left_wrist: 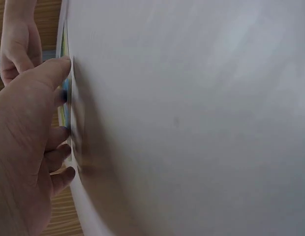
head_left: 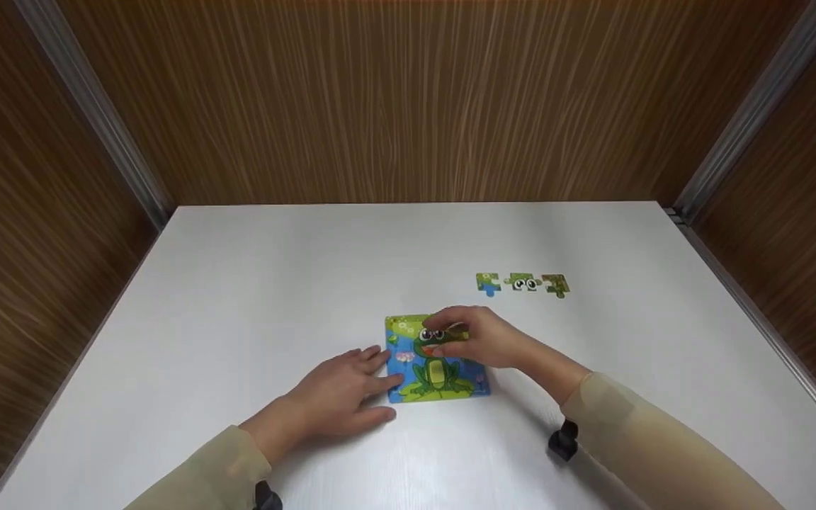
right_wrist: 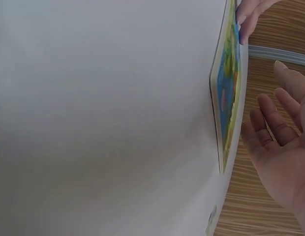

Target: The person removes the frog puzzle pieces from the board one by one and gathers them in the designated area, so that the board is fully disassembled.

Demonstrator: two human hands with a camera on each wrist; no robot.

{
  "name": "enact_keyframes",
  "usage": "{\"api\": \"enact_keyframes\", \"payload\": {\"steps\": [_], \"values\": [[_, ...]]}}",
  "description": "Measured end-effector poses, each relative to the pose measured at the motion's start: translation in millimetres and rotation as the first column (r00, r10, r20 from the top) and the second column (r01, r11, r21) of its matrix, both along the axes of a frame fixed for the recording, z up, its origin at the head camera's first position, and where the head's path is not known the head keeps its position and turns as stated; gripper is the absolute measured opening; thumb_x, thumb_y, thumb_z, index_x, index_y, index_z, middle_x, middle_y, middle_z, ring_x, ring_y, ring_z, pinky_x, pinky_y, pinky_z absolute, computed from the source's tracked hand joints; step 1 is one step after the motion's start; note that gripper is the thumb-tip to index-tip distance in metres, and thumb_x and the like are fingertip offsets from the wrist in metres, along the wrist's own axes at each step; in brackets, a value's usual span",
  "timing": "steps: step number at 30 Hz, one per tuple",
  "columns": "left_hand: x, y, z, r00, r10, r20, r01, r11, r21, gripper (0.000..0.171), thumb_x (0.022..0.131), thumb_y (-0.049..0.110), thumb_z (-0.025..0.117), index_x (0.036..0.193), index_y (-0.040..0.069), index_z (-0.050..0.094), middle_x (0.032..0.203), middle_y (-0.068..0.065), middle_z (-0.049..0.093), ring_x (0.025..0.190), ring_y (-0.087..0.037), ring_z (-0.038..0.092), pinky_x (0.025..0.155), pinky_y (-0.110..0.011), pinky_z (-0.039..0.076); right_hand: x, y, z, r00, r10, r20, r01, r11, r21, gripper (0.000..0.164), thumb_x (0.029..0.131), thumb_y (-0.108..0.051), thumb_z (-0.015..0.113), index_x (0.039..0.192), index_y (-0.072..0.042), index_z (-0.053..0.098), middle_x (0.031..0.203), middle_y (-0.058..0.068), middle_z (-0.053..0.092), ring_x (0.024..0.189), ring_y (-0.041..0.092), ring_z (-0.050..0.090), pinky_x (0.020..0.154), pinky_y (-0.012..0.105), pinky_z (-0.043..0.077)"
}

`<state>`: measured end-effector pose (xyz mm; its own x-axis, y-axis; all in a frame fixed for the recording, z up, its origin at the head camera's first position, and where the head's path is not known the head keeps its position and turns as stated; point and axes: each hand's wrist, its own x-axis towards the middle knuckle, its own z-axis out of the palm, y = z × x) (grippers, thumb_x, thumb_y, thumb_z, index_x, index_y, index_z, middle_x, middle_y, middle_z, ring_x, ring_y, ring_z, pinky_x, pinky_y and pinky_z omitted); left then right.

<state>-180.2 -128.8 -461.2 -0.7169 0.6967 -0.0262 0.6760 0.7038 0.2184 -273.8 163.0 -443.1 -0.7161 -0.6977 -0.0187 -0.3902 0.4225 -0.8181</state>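
Left hand (head_left: 341, 393): fingers spread and fairly straight, pinching nothing; they meet the board's left edge, the index fingertip lying over the margin and the thumb just off the near corner. This seems a good brace; light, even pressure should stop the board sliding without tipping its far side.
Frog puzzle board (head_left: 436, 375): flat on the white table (head_left: 273, 283) between the two hands, its right upper part hidden under the right hand. Best kept square to the body, so that its outlines are easy to match.
Frog's eyes (head_left: 431, 333): visible on the board just beside the right fingertips; worth using as a guide for lining things up.
Right hand (head_left: 486, 336): above the board's upper right, fingers loosely bent, thumb and forefinger apart; the right wrist view shows nothing between them. Fingertips, rather than the palm, would suit such thin work, with the wrist raised to uncover the picture.
Green-and-blue piece (head_left: 487, 281): first of three in a row beyond the right hand, tab towards the person; a pinch by its edges should serve best.
Eyes piece (head_left: 521, 282): middle of the row, face up; its upright picture needs little turning.
Brown-and-green piece (head_left: 557, 283): end of the row; its tab calls for care against bending.
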Motion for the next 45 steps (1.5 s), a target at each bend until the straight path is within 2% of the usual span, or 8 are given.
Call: {"api": "enact_keyframes", "payload": {"steps": [8, 12, 17, 22, 27, 45], "values": [[-2.3, 5, 2.0, 0.999, -0.004, 0.041, 0.004, 1.0, -0.01, 0.057, 0.107, 0.052, 0.051, 0.152, 0.019, 0.061, 0.161, -0.02, 0.046, 0.151, -0.036, 0.042, 0.122, -0.051, 0.036, -7.4, -8, -14.5, 0.998, 0.024, 0.062, -0.027, 0.998, 0.056, 0.048, 0.094, -0.019, 0.084, 0.139, -0.01, 0.069, 0.131, 0.003, 0.069, 0.116, 0.021, 0.063, 0.106, 0.045, 0.051], [-2.9, 7, 2.6, 0.999, -0.009, 0.047, 0.009, 1.0, -0.009, 0.057, 0.107, 0.052, 0.051, 0.153, 0.019, 0.061, 0.161, -0.02, 0.047, 0.152, -0.036, 0.042, 0.122, -0.052, 0.037, -8.3, -7, -18.1, 0.998, 0.036, 0.056, -0.04, 0.996, 0.083, 0.05, 0.091, -0.021, 0.087, 0.139, -0.017, 0.071, 0.134, -0.002, 0.065, 0.12, 0.021, 0.057, 0.109, 0.045, 0.045], [-3.8, 8, 3.6, 1.0, -0.018, 0.005, 0.018, 1.0, -0.014, 0.056, 0.107, 0.052, 0.052, 0.15, 0.019, 0.064, 0.159, -0.02, 0.05, 0.149, -0.036, 0.045, 0.121, -0.051, 0.038, -8.6, -7, -17.6, 0.998, 0.05, 0.024, -0.052, 0.994, 0.093, 0.05, 0.09, -0.019, 0.087, 0.138, -0.018, 0.072, 0.138, -0.002, 0.063, 0.129, 0.023, 0.055, 0.116, 0.048, 0.04], [-4.0, 5, 4.2, 0.998, -0.034, -0.057, 0.033, 0.999, -0.031, 0.053, 0.107, 0.05, 0.053, 0.148, 0.019, 0.066, 0.157, -0.02, 0.052, 0.149, -0.036, 0.047, 0.121, -0.049, 0.039, -8.7, -10, -16.5, 0.998, 0.055, 0.008, -0.056, 0.993, 0.104, 0.049, 0.09, -0.018, 0.088, 0.137, -0.019, 0.073, 0.137, -0.002, 0.062, 0.129, 0.023, 0.054, 0.116, 0.048, 0.04], [-4.2, 3, 2.8, 0.996, -0.041, -0.081, 0.038, 0.999, -0.04, 0.052, 0.108, 0.049, 0.052, 0.15, 0.02, 0.064, 0.158, -0.018, 0.051, 0.15, -0.034, 0.045, 0.121, -0.049, 0.039, -9.6, -11, -18.6, 0.999, 0.052, 0.011, -0.053, 0.992, 0.114, 0.048, 0.09, -0.018, 0.088, 0.135, -0.021, 0.074, 0.137, -0.002, 0.061, 0.13, 0.023, 0.053, 0.116, 0.049, 0.04], [-4.5, 7, -1.8, 1.0, -0.017, -0.015, 0.017, 0.999, -0.04, 0.056, 0.109, 0.051, 0.048, 0.152, 0.018, 0.061, 0.157, -0.02, 0.051, 0.148, -0.035, 0.047, 0.12, -0.051, 0.04, -11.3, -14, -21.7, 0.996, 0.085, 0.009, -0.085, 0.99, 0.114, 0.045, 0.09, -0.015, 0.087, 0.134, -0.019, 0.075, 0.138, -0.002, 0.061, 0.132, 0.023, 0.053, 0.118, 0.05, 0.039]]}}
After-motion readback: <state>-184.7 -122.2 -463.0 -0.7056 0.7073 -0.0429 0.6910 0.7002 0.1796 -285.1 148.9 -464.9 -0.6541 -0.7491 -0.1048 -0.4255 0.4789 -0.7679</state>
